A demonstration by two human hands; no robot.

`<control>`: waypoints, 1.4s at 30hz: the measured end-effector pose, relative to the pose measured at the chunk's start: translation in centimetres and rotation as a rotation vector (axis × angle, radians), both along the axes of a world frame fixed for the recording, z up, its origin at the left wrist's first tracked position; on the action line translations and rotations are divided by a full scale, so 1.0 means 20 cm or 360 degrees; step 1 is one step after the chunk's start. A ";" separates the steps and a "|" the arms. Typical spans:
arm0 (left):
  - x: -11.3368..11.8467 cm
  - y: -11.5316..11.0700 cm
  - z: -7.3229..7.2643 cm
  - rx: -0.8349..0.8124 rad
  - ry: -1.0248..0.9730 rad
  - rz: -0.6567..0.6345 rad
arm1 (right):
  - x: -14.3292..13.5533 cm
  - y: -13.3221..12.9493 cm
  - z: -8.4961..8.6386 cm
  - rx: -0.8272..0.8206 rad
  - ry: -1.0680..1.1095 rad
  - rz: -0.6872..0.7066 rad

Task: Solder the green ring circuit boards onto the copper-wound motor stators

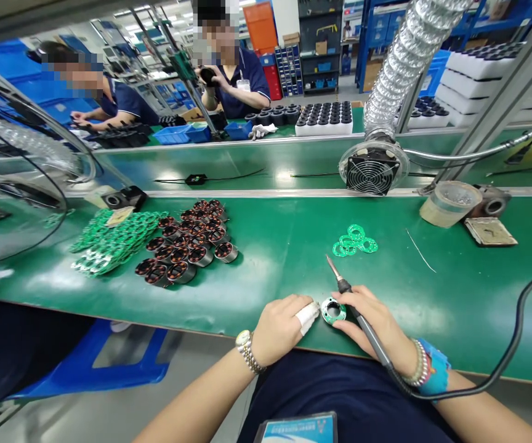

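A soldering iron (367, 329) lies across my right hand (377, 317), its bare tip pointing up and left over the bench. The thumb and index finger of the same hand sit around a small round part topped by a green ring-shaped circuit board (334, 311). My left hand (284, 323) is closed just left of this part, with white wrapping on a finger; what its fingertips pinch, if anything, is hidden. Several loose green ring boards (354, 240) lie beyond the iron's tip.
Copper-wound motor stators (180, 271) stand in rows at left, beside stacked green boards (113, 237). A fan with a foil duct (371, 172) hangs at the back. To the right are a translucent tub (448, 206), a solder wire (420, 251) and the iron's black cable (515, 338). Two people work opposite.
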State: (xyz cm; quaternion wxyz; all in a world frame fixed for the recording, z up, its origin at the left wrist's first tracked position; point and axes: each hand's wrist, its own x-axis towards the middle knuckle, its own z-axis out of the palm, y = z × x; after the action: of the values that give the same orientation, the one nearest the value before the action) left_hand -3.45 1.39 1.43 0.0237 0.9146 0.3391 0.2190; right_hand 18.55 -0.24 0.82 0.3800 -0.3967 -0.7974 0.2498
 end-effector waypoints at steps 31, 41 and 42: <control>0.13 0.00 -0.03 -0.1309 -0.0931 0.0466 | 0.00 -0.01 0.00 -0.0005 0.0002 -0.0003; 0.16 -0.09 0.00 -0.2067 -0.1579 0.0804 | -0.01 -0.02 0.01 0.0036 -0.0020 -0.0015; 0.14 -0.09 0.00 -0.2056 -0.1590 0.0796 | -0.01 -0.01 0.01 0.0041 -0.0015 -0.0017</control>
State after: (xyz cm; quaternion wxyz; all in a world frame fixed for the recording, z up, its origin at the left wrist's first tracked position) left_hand -0.64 -0.45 1.52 0.6383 0.4160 0.5391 0.3590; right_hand 18.36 -0.52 0.97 0.3826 -0.3973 -0.8002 0.2356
